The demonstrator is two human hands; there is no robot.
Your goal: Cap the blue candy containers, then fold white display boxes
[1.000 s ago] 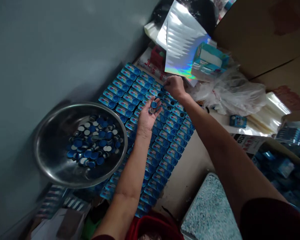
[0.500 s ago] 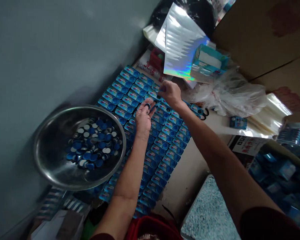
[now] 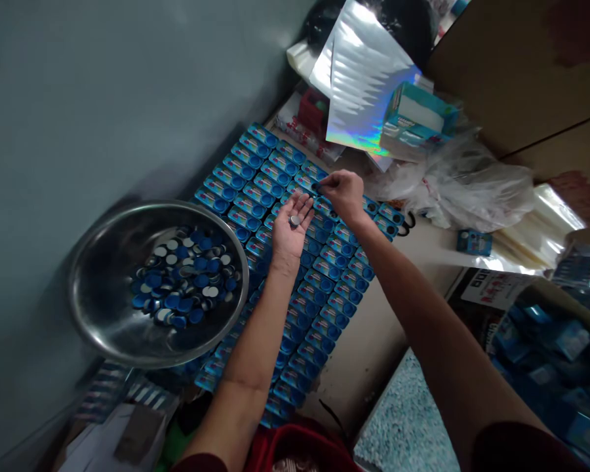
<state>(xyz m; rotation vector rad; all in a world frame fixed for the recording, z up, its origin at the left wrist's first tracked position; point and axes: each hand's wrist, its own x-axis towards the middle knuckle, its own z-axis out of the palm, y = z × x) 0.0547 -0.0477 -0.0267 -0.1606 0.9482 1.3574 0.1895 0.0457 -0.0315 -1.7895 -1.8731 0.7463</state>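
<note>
My left hand (image 3: 291,226) is palm up, its fingers loosely stretched. A small round disc (image 3: 294,221), pale and metallic on top, lies at the base of its fingers. Just to the right, my right hand (image 3: 345,193) pinches a dark blue disc (image 3: 316,188) over the rows of blue blister-like packs (image 3: 319,282), each with a round spot at one end. On the left, a wide steel bowl (image 3: 96,308) contains many similar discs (image 3: 177,301), some blue side up and some white or silver.
Shiny holographic sheets (image 3: 358,85) and an open teal box (image 3: 415,115) lie beyond the packs, beside a clear plastic bag (image 3: 462,180). Black scissor handles (image 3: 407,225) stick out at the packs' right edge. A carton of blue packages (image 3: 545,354) stands at right; a wall (image 3: 103,98) borders the left.
My left hand has shifted slightly right and opened flatter, showing the disc in it. My right hand has moved a little right and down, staying in a pinch.
</note>
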